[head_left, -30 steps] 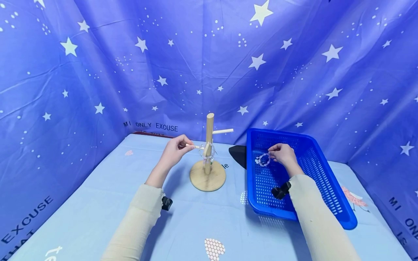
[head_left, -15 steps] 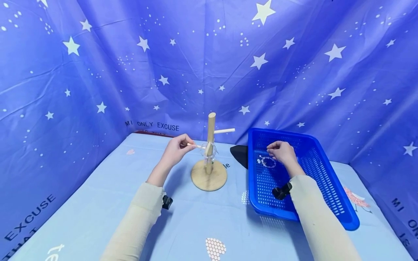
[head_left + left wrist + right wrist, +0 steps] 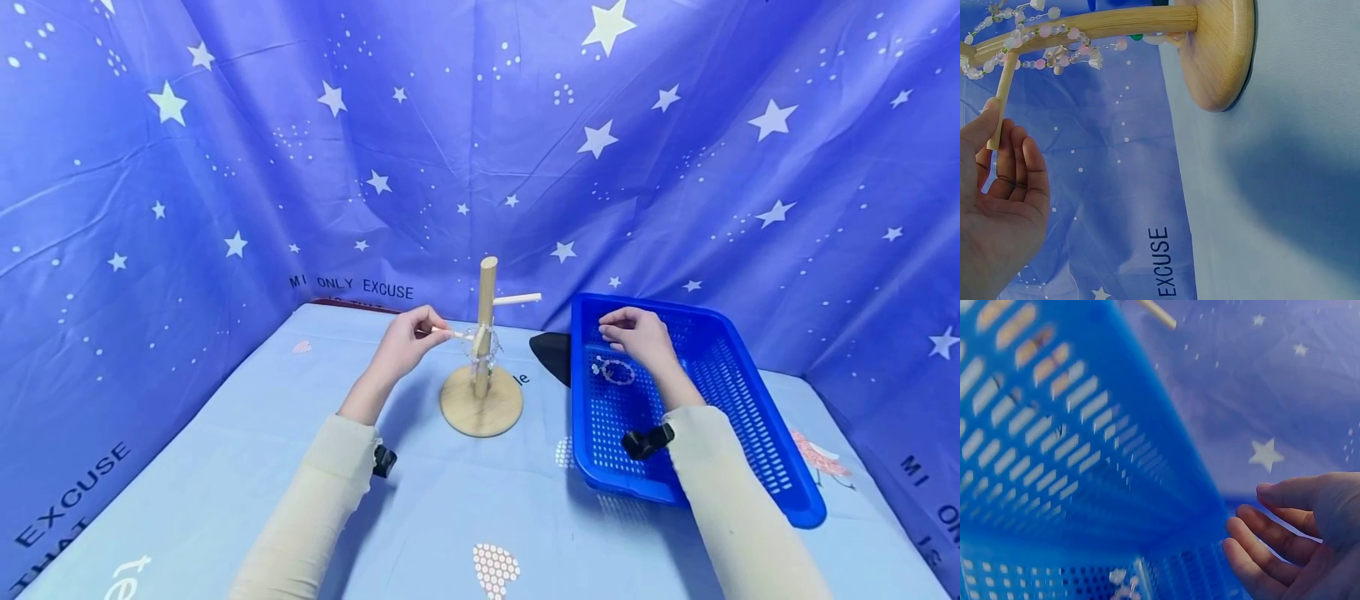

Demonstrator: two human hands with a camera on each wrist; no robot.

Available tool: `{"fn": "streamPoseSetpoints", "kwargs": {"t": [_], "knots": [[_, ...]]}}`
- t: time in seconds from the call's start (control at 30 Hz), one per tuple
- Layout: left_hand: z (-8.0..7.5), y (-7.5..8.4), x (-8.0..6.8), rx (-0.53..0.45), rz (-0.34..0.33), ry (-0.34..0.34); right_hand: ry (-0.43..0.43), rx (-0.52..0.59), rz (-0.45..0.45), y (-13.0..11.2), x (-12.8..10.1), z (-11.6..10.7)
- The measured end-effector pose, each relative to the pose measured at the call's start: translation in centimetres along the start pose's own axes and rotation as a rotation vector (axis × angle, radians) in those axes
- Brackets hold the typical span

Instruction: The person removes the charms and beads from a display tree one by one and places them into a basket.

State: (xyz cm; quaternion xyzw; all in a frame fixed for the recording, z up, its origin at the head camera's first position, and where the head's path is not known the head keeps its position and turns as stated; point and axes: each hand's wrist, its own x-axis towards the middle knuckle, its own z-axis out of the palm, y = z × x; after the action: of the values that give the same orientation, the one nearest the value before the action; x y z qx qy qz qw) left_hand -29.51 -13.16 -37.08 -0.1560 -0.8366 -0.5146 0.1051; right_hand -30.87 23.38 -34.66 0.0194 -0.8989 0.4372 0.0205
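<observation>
A: What does the left hand (image 3: 405, 346) hold?

B: It pinches a thin, pale wooden peg (image 3: 1001, 106) between thumb and fingers. The peg's far end meets an upright, round, light-brown wooden post (image 3: 487, 287) to the right of that hand.

A: And the beads?

B: Several strands of clear, white and pink round beads (image 3: 1044, 34) bunch where peg meets post, just beyond the left fingertips. They overlap, so I can't tell how many there are, or whether each circles the peg or the post.

A: Any more pegs?

B: A 2nd pale wooden peg (image 3: 517, 298) juts from the post toward the right hand (image 3: 641, 333), higher than the left. The flat, round wooden base (image 3: 480, 412) sits below and to the right of the left hand, on a light-blue printed cloth (image 3: 427, 517).

A: How is the right hand?

B: Relaxed, fingers loosely extended and thumb parted from them, over a blue, rectangular, perforated plastic basket (image 3: 578, 392).

A: What's under it?

B: 1 ring-shaped bracelet of clear and pinkish beads (image 3: 606, 374) lies on the basket floor, below the right fingers and apart from them.
</observation>
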Motion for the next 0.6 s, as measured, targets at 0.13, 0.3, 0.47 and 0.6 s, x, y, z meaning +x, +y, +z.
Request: {"fn": "streamPoseSetpoints", "kwargs": {"t": [0.13, 0.3, 0.47, 0.6], "knots": [[0.0, 0.0, 0.0, 0.009, -0.003, 0.0, -0.01, 0.02, -0.024, -1.2, -0.5, 0.4], [0.0, 0.0, 0.1, 0.017, -0.008, 0.0, -0.029, 0.074, -0.048, -2.3, -0.9, 1.0], [0.0, 0.0, 0.1, 0.012, -0.006, 0.0, -0.058, 0.132, -0.081, -3.3, -1.2, 1.5], [0.0, 0.0, 0.1, 0.003, -0.005, 0.002, -0.065, 0.13, -0.12, -4.0, -1.5, 2.0]]}}
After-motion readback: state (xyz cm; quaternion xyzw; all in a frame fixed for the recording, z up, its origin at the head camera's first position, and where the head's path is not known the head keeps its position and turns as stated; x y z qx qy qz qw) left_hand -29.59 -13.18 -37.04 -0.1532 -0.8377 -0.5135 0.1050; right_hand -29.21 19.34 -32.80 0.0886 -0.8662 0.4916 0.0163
